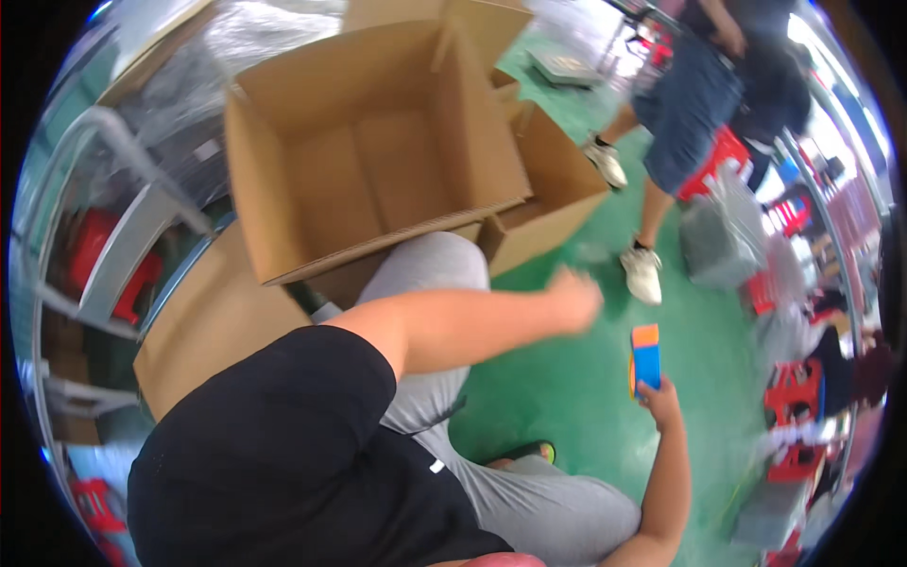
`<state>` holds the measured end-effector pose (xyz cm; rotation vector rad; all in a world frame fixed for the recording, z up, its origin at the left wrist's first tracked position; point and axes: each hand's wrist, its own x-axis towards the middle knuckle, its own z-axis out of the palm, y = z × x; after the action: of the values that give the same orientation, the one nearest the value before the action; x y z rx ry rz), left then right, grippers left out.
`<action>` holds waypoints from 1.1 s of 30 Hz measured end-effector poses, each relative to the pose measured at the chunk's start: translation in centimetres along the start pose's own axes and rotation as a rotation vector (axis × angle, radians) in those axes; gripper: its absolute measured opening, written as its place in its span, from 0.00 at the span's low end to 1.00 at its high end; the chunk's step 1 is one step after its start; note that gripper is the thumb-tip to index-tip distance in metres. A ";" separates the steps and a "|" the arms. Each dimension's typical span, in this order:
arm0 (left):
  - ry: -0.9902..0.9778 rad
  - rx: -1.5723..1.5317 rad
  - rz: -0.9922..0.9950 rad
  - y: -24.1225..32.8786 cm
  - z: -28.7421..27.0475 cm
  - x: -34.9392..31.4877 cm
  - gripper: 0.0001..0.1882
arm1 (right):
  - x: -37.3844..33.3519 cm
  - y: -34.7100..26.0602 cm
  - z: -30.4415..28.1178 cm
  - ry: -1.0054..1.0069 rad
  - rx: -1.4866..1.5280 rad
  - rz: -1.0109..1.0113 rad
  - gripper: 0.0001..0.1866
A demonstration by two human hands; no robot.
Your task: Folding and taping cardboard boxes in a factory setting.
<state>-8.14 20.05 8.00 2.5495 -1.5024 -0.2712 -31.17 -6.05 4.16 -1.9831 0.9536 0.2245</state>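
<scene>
My right hand (pixel 660 399) grips a flat blue thing with an orange end (pixel 646 361) by its lower part, over the green floor. A strip of yellow edge shows along that thing's left side; its exact kind I cannot make out. My left arm reaches across to the right, and my left hand (pixel 573 300) hangs in the air between my knee and the held thing. Motion smears its fingers, so what they do is hidden. An empty, open cardboard box (pixel 378 180) stands tilted just beyond my left knee.
A second open carton (pixel 548 208) stands behind the box at right. Cardboard (pixel 222 312) lies left, beside a metal frame (pixel 142 161) and clear plastic wrap (pixel 250 42). Another person (pixel 694 104) stands at upper right near a grey bin (pixel 723 231). Red stools (pixel 794 392) line the right.
</scene>
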 end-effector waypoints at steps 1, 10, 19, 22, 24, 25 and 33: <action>-0.211 -0.227 0.228 1.6 0.6 -2.5 0.16 | 0.8 -0.3 0.6 -0.057 -0.178 -0.023 0.27; 0.564 -0.213 0.513 -10.0 -2.3 -34.6 0.07 | 1.7 -0.3 2.2 -0.513 -0.567 -0.049 0.25; -0.295 -0.055 -1.426 -12.2 11.9 -52.8 0.60 | 1.9 -1.9 1.4 -0.407 -0.573 0.081 0.23; -0.327 -0.032 -1.480 -12.2 13.8 -53.2 0.61 | 1.7 -1.1 2.0 -0.369 -0.454 0.074 0.25; -0.337 -0.024 -1.470 -12.9 13.5 -53.5 0.61 | 1.6 -0.7 1.8 -0.424 -0.465 0.087 0.27; -0.373 -0.106 -1.449 -13.2 12.2 -53.5 0.60 | 1.5 -0.7 1.8 -0.479 -0.469 0.100 0.29; -0.635 -0.130 -1.232 -16.8 -16.0 -48.7 0.34 | 2.3 -0.9 1.6 -0.487 -0.598 -0.017 0.28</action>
<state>-13.24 71.63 22.98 3.0198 0.2620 -1.3215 -28.65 -5.78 2.70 -2.2994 0.5849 1.0310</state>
